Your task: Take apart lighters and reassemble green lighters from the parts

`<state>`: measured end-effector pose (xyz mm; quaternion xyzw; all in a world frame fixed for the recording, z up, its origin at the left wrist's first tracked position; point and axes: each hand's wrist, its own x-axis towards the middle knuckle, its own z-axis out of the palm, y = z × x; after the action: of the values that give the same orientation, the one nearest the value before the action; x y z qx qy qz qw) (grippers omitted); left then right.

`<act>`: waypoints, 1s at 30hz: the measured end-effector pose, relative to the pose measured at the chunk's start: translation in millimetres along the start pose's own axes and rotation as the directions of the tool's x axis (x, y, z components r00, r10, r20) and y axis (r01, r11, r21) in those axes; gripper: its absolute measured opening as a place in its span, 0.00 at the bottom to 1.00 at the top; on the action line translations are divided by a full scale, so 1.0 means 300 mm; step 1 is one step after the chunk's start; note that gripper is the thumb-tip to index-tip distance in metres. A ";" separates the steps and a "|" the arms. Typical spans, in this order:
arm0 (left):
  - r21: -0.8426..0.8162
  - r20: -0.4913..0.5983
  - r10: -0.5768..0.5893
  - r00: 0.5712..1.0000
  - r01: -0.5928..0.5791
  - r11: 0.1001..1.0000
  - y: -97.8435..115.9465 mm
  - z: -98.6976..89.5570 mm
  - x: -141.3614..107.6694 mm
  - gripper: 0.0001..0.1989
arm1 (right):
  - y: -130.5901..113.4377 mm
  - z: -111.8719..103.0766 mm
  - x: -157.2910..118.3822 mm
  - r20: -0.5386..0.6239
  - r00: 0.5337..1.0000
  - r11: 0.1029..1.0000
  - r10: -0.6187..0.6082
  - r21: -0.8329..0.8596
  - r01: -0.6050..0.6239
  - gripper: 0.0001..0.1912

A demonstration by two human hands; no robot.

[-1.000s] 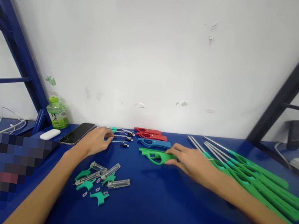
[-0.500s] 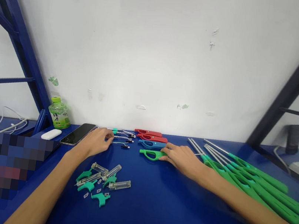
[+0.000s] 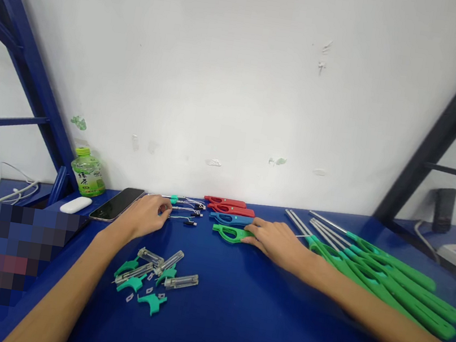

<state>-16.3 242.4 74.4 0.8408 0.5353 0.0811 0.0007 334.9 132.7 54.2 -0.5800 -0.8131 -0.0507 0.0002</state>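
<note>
My left hand [image 3: 148,213] is at the back left of the table, fingers curled into a pinch at the near end of a thin wired part [image 3: 189,222] with a small black connector. More wired parts [image 3: 189,204] with teal pieces lie just behind it. My right hand [image 3: 271,239] rests palm down, its thumb and fingers around the right end of a green lighter casing [image 3: 229,233]. Behind that casing lie a blue casing [image 3: 230,219] and red casings [image 3: 231,210]. My fingers hide the right end of the green one.
Several green long-necked lighters [image 3: 402,291] with metal tubes fan out at right. Clear fuel tanks [image 3: 181,282], teal triggers [image 3: 152,301] and small metal bits lie front left. A phone [image 3: 118,204], a white earphone case [image 3: 76,205] and a green bottle [image 3: 88,173] stand at the left.
The whole view has shifted slightly. Both hands keep nearly the same places and grips, and the parts on the table lie as before.
</note>
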 end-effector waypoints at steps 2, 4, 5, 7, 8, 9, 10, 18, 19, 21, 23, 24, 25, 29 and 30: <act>-0.005 -0.004 0.003 1.000 -0.003 1.000 -0.001 0.001 0.000 0.18 | -0.001 -0.005 -0.005 -0.017 1.000 1.000 -0.001 0.007 0.001 0.21; -0.007 -0.005 0.003 1.000 -0.003 1.000 -0.001 0.002 0.000 0.18 | -0.001 -0.010 -0.010 -0.032 0.999 1.000 -0.007 0.015 0.007 0.21; -0.007 -0.004 0.003 1.000 -0.003 1.000 -0.001 0.002 0.000 0.18 | -0.001 -0.012 -0.013 -0.036 0.999 1.000 -0.012 0.019 0.012 0.21; -0.003 0.001 0.001 1.000 -0.001 1.000 0.000 0.002 0.000 0.18 | -0.002 -0.015 -0.016 -0.040 0.999 0.999 -0.019 0.026 0.020 0.20; 0.001 0.004 -0.002 1.000 0.002 1.000 0.000 0.002 0.000 0.18 | -0.003 -0.015 -0.017 -0.042 0.999 0.999 -0.019 0.028 0.020 0.20; 0.004 0.006 -0.005 1.000 0.005 1.000 0.000 0.002 0.000 0.18 | -0.005 -0.014 -0.016 -0.046 0.999 0.999 -0.015 0.029 0.017 0.20; 0.007 0.008 -0.009 1.000 0.009 1.000 0.000 0.002 0.000 0.18 | -0.007 -0.013 -0.015 -0.052 0.999 0.999 -0.008 0.031 0.010 0.20; 0.024 0.004 -0.004 1.000 0.004 1.000 0.000 0.000 0.002 0.18 | -0.034 -0.036 0.009 -0.071 0.995 0.997 0.076 0.039 -0.074 0.21; 0.027 0.000 -0.001 1.000 0.001 1.000 -0.001 -0.001 0.003 0.18 | -0.032 -0.051 0.006 -0.073 0.993 0.995 0.095 0.032 -0.093 0.21; 0.031 -0.011 0.007 1.000 -0.007 0.999 -0.005 0.000 0.006 0.18 | -0.018 -0.089 -0.015 -0.078 0.986 0.989 0.149 0.009 -0.149 0.20; 0.032 -0.027 0.015 1.000 -0.014 0.999 -0.011 0.004 0.009 0.17 | 0.008 -0.130 -0.066 -0.095 0.969 0.973 0.227 -0.024 -0.230 0.18; 0.030 -0.039 0.019 0.999 -0.018 0.999 -0.013 0.007 0.011 0.17 | 0.025 -0.146 -0.103 -0.110 0.956 0.959 0.273 -0.043 -0.279 0.17; 0.027 -0.055 0.024 0.998 -0.023 0.999 -0.014 0.009 0.013 0.17 | 0.043 -0.156 -0.148 -0.128 0.939 0.942 0.320 -0.063 -0.330 0.18; 0.015 -0.152 0.058 0.987 -0.057 0.998 -0.002 0.002 0.007 0.17 | 0.101 -0.118 -0.357 -0.177 0.837 0.828 0.517 -0.146 -0.542 0.23; 0.014 -0.186 0.063 0.981 -0.061 0.998 0.005 -0.005 0.002 0.17 | 0.108 -0.091 -0.403 -0.184 0.814 0.801 0.551 -0.160 -0.578 0.23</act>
<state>-14.9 242.2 76.1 0.8458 0.5069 0.1571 -0.0554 403.5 26.8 77.0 -0.7880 -0.5916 -0.1703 0.0069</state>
